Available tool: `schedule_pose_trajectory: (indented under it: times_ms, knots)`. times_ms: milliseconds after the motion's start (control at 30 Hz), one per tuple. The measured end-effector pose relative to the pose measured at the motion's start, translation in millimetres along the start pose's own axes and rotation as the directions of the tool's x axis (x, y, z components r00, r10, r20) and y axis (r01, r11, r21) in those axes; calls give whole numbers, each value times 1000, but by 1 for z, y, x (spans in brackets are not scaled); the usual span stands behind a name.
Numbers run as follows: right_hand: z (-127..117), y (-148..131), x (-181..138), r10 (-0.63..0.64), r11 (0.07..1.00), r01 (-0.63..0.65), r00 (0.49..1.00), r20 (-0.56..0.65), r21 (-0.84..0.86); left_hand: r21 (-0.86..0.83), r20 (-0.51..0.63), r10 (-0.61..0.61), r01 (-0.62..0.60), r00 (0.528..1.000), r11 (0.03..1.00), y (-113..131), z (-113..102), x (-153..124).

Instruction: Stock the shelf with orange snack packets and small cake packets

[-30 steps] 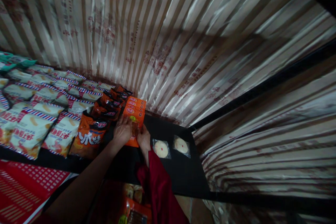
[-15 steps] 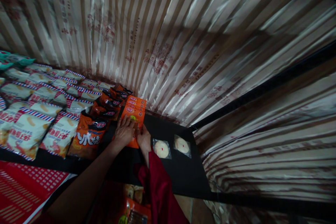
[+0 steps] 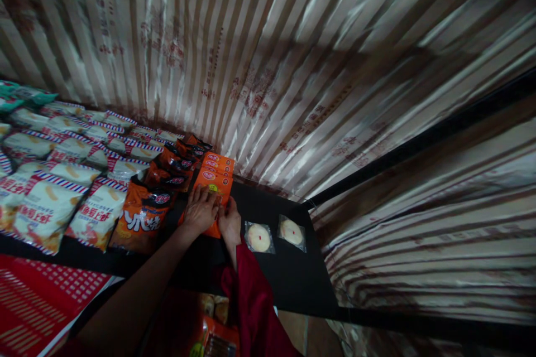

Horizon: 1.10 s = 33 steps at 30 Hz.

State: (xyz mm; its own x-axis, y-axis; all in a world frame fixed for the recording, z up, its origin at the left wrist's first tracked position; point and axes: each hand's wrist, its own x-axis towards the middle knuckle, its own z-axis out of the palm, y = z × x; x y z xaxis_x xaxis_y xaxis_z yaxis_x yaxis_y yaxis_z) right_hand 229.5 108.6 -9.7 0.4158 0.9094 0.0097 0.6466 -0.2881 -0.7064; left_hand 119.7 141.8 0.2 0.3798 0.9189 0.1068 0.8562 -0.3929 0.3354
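Note:
A row of overlapping orange snack packets (image 3: 221, 166) lies on a black shelf (image 3: 288, 279). My left hand (image 3: 201, 213) rests flat on the front packet, fingers stretched out towards its printed top. At that packet's right edge, my right hand (image 3: 230, 226) has its fingers bent around the side; the fingertips are partly hidden. Just right of my right hand lie two round pale cakes in clear wrappers, one nearer (image 3: 258, 237) and one farther (image 3: 292, 231). Orange-and-black snack bags (image 3: 140, 220) stand to the left of my left hand.
Several white bags with striped edges (image 3: 50, 209) fill the shelf's left side, with green bags (image 3: 31, 95) behind. A red basket (image 3: 46, 301) sits at lower left, and more orange packets (image 3: 220, 334) lie below the shelf. A striped curtain (image 3: 259, 67) and dark bar (image 3: 402, 150) border the shelf.
Almost nothing differs. Both hands stay at the front orange packet, and the view has shifted very slightly.

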Motion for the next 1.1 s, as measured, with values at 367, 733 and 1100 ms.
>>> schedule_pose_trajectory:
  times_ms: [367, 733, 1100]
  knots:
    - [6, 3, -1, -51, 999, 51, 996, -76, -2, 19, -15, -16, 16, 1000, 1000, 2, 0, 0]
    - [2, -2, -2, -93, 990, 85, 994, -65, -110, 16, -17, -27, 27, 999, 999, 3, 0, 0]
    - [7, 4, -2, -116, 968, 100, 991, -59, -231, 28, -27, -25, 26, 999, 999, 2, 2, 0]
